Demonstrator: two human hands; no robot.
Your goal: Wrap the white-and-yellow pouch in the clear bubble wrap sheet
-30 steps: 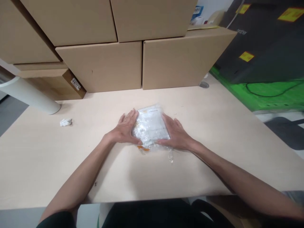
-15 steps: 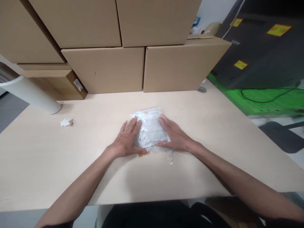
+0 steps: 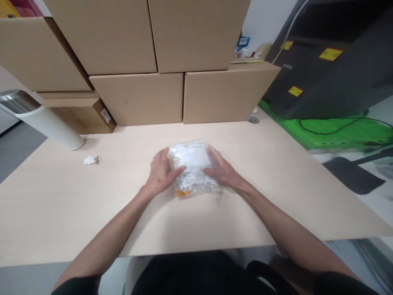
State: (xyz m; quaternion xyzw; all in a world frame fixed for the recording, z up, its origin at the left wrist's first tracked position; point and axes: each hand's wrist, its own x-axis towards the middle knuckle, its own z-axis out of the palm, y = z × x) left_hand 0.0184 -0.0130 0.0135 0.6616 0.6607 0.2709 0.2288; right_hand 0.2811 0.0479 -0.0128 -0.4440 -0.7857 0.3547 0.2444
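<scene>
A clear, crinkled plastic package (image 3: 194, 157) with whitish contents lies on the table in front of me. An orange patch (image 3: 184, 193) shows at its near left corner. My left hand (image 3: 162, 171) grips the left side, thumb on top and fingers curved round the edge. On the opposite side my right hand (image 3: 222, 167) holds the package the same way, its thumb pointing inward over the top. Fingertips of both hands are partly hidden by the package. Loose clear film sticks out at the near edge.
Cardboard boxes (image 3: 138, 100) are stacked along the back of the pale table (image 3: 123, 221). At the left a white bottle (image 3: 52, 127) with a metal top stands near a crumpled white scrap (image 3: 91, 160). Beyond the right edge is a dark machine (image 3: 325, 78) over a green surface (image 3: 337, 133).
My hands have gone from lying flat along the package to gripping its sides, thumbs now on top. The orange patch is more exposed. The camera view has shifted slightly.
</scene>
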